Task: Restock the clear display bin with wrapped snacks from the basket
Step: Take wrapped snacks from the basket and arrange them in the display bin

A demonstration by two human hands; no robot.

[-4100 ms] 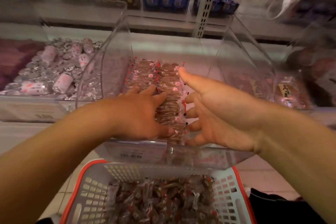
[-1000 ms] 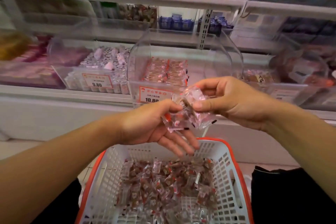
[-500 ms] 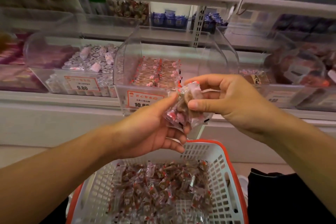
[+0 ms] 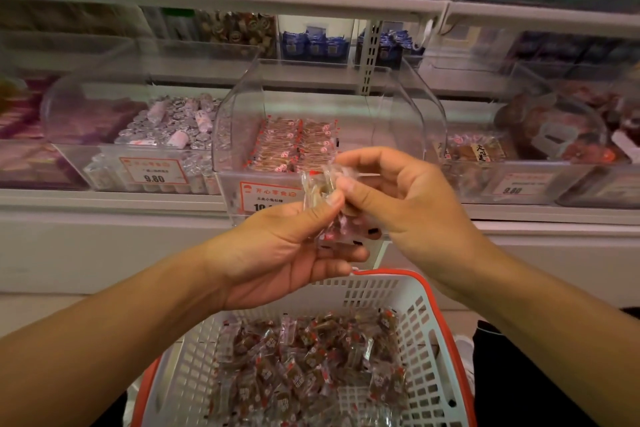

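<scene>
With the wrapped snacks (image 4: 327, 199) pinched between left hand (image 4: 287, 253) and right hand (image 4: 398, 198), they should be squared flat, then laid beside the rows in the clear display bin (image 4: 398, 135)

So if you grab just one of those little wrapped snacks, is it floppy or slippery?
Probably a bit of both. The wrapped snacks pinched between the left hand and right hand have shiny clear wrappers, so likely slick and crinkly. They look small, so probably light. The brown piece inside seems firmer than the loose wrapper ends.
</scene>
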